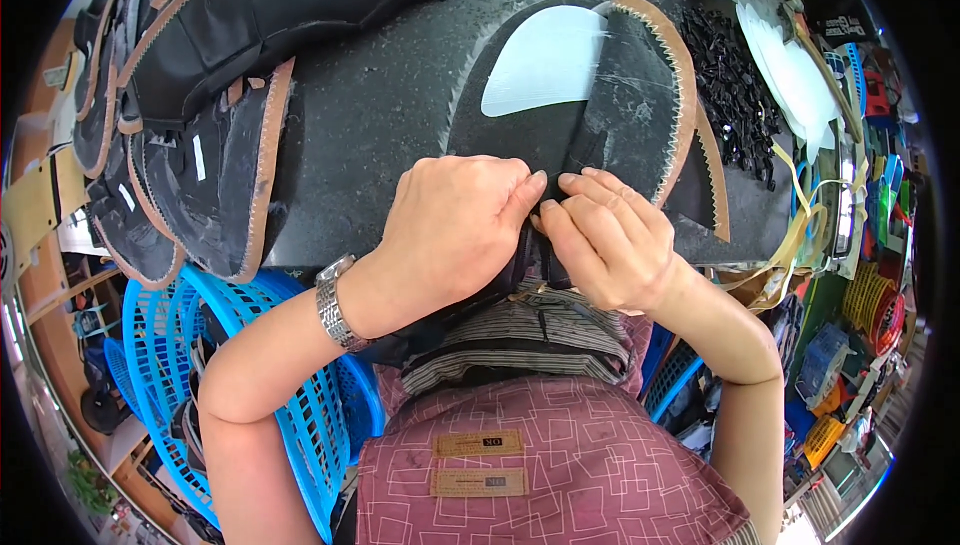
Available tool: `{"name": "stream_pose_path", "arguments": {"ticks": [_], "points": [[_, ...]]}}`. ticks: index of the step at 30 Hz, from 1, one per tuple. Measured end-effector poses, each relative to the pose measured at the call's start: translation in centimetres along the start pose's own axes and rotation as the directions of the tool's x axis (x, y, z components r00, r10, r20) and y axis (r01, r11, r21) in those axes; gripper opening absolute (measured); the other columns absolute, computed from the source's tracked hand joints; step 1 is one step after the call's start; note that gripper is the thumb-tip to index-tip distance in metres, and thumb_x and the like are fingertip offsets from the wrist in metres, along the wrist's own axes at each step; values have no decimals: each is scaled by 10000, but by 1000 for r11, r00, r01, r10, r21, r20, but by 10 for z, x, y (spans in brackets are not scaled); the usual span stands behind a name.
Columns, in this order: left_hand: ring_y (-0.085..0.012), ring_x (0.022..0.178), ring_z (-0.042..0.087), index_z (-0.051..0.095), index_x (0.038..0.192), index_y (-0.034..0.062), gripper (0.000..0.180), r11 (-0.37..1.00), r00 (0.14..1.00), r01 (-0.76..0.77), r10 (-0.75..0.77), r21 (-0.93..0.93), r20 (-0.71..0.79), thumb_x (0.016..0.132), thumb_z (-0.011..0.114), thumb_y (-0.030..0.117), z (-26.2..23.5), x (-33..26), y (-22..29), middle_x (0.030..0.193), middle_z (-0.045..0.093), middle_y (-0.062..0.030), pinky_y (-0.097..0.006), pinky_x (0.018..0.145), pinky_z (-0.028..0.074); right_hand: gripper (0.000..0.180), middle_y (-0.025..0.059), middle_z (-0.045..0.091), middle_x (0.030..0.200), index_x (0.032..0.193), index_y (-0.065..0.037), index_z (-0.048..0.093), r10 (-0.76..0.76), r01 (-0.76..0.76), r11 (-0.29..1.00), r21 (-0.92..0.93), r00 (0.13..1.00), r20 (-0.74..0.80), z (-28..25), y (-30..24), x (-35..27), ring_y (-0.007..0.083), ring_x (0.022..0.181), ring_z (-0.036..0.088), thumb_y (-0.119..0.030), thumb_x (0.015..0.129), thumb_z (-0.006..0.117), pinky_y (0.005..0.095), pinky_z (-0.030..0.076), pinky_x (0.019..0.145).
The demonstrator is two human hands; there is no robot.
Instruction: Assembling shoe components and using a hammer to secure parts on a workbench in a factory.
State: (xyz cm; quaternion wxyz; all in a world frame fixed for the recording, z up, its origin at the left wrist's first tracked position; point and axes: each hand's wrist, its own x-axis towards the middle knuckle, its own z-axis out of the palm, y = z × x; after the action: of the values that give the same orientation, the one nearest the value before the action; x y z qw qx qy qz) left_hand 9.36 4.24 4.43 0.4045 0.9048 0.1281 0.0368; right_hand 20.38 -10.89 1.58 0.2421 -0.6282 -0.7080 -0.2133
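Observation:
My left hand [450, 225], with a metal watch [336, 297] on its wrist, is closed in a pinch at the near part of a black panel [640, 95]. Close beside it, my right hand [612, 240] pinches the same part, thumb tips and fingers almost meeting. The panel lies on the dark worktop. A tan strip with pale zigzag stitching [684, 95] runs along its right edge, and a white curved patch [550, 57] sits on its far left half. My fingers hide the exact spot they grip.
Similar tan-edged panels [215, 185] are piled at the left, below a black leather piece [250, 20]. Small black parts [735, 95] lie heaped at the right beside white rounded sheets [785, 65]. Yellowish straps [785, 280] hang off the right edge. A blue basket [165, 345] stands below left.

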Motion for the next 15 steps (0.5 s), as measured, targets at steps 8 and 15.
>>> {"name": "stream_pose_path", "arguments": {"ticks": [8,15], "points": [[-63,655,548,664,885,-23,139,942,978,207,-200,-264,54,858,649,112,-1,-2,4,721,660,-68,-254,588,442,590,83,639,929,1278,-5,436,331,-435,812,390,893,307,-16,6,11,297,1113,514,1,721,631,486,298,1041],[-43,652,516,665,891,-23,163,925,968,249,-232,-286,92,864,659,138,-2,0,2,702,640,-42,-234,574,424,509,23,558,712,1233,-50,467,415,-511,683,522,860,299,-10,11,12,245,873,549,29,754,620,456,323,972]]}}
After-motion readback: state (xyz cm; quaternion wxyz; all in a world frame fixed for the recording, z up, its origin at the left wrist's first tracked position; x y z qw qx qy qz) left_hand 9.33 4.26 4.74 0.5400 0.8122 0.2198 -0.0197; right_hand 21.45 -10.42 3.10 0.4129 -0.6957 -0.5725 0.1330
